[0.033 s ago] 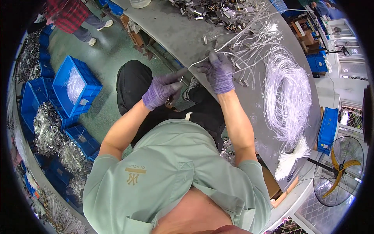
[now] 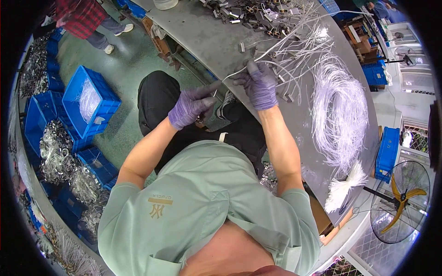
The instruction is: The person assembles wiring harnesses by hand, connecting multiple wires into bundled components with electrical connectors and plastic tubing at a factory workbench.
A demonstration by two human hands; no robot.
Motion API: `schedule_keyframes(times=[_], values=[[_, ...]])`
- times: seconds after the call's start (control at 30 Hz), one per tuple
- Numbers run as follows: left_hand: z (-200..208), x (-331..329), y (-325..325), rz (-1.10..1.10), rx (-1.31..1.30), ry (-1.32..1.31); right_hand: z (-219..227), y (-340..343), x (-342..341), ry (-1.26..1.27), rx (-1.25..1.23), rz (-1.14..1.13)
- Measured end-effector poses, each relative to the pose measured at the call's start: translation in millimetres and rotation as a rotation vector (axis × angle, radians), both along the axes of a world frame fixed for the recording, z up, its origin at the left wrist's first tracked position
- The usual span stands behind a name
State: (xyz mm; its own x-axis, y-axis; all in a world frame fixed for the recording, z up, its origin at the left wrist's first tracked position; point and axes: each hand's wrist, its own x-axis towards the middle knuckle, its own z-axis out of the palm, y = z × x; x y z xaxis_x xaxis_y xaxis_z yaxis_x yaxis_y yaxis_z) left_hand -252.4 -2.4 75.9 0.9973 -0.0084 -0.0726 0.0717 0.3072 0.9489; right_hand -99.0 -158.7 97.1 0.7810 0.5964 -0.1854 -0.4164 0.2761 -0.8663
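Both of my hands wear purple knitted gloves with greyish fingertips. My right hand [image 2: 260, 86], at the table's near edge, pinches a thin white wire [image 2: 236, 73] between thumb and fingers. The wire's bent free end reaches the left index fingertip. Bent fingers close my left hand [image 2: 191, 106], its index finger stretched toward the wire end. A small pale bit shows between that finger and the thumb; I cannot make out what it is. Beyond the right hand, loose white wires [image 2: 317, 48] fan out over the grey table [image 2: 207, 34], with small metal blocks [image 2: 248, 16] heaped farther off.
A big coil of clear-white strands [image 2: 363, 108] lies on the table's right, with a white wire bundle [image 2: 346, 186] nearer. A fan [image 2: 399, 202] stands at right. Blue crates [image 2: 110, 103] with parts stand on the left floor. A person in a red checked shirt [image 2: 80, 18] is at upper left.
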Motion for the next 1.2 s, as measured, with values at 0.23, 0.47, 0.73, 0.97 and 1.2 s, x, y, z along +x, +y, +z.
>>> schedule_keyframes(times=[0.23, 0.47, 0.73, 0.97, 1.2], values=[[16.2, 9.8, 10.9, -0.032, 0.029, 0.097, -8.4, 1.7, -4.3, 0.033, 0.172, 0.143], [27.7, 13.3, 18.6, -0.142, 0.135, 0.194, -1.9, -10.9, 2.1, -0.048, 0.07, 0.221], [17.7, 26.8, 20.9, 0.066, -0.04, 0.165, 25.8, -18.4, 20.7, -0.283, -0.159, -0.029], [8.6, 46.9, 13.8, 0.211, -0.544, 0.053, 13.8, 3.2, -24.9, -0.259, -0.354, -0.008], [20.7, 82.1, -7.4, 0.327, -0.5, 0.008, 16.2, 3.0, -31.8, -0.273, -0.323, 0.027]])
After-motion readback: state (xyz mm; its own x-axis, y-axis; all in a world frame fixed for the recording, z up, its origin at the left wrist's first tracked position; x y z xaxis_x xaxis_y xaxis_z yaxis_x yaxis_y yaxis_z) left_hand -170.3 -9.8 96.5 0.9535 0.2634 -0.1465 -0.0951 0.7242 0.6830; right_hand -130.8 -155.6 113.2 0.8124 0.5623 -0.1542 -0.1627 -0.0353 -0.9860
